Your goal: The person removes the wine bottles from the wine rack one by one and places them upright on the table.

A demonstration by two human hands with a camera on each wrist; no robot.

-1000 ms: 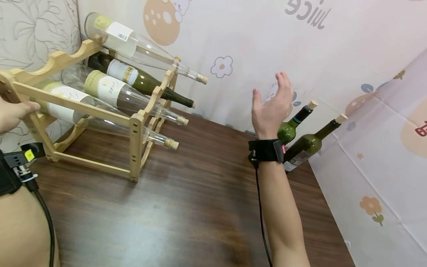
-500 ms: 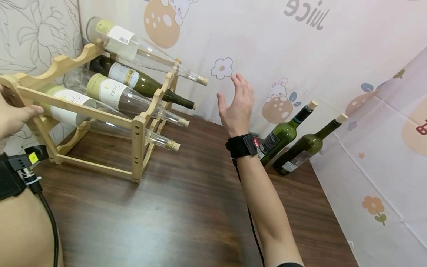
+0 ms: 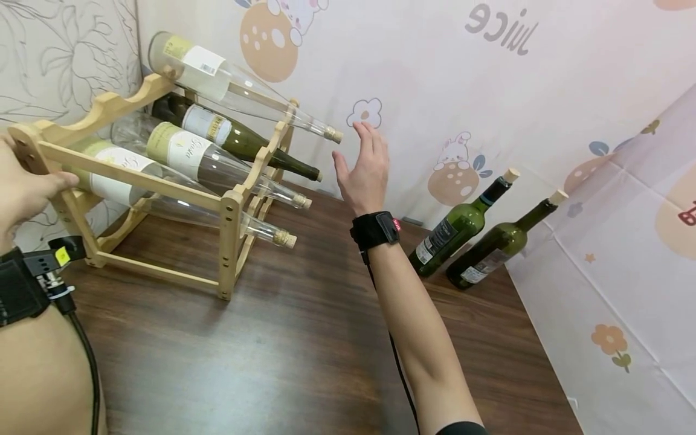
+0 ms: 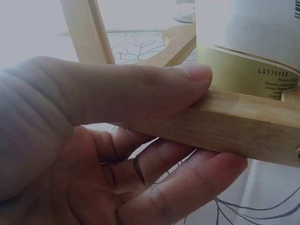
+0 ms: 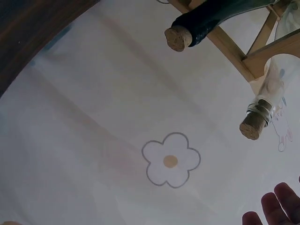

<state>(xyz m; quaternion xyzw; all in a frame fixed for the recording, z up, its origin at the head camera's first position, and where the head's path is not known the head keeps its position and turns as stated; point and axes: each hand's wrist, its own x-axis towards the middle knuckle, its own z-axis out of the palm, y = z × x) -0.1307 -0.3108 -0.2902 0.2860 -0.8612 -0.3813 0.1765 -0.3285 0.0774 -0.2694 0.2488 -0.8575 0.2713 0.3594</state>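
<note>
A wooden wine rack [image 3: 227, 241] stands on the table at left. My left hand [image 3: 27, 193] grips its near left post; the left wrist view shows the thumb [image 4: 154, 89] over the wood and fingers curled beneath. A clear corked bottle [image 3: 203, 78] lies on the top tier. Below it rest a green bottle [image 3: 241, 138] and two clear bottles with pale labels, the middle one [image 3: 182, 151] and the near one [image 3: 122, 175]. My right hand [image 3: 367, 172], holding nothing, is raised with fingers extended, just right of the corked necks. Its fingertips [image 5: 276, 204] show at the right wrist view's corner.
Two green corked bottles, one nearer the middle [image 3: 448, 235] and one farther right [image 3: 492, 254], stand upright on the dark wooden table [image 3: 304, 338]. A printed curtain [image 3: 413, 78] hangs behind. Cables run from both wrist straps.
My right hand has moved left, from in front of the standing green bottles toward the rack's bottle necks. My left hand keeps its grip on the rack.
</note>
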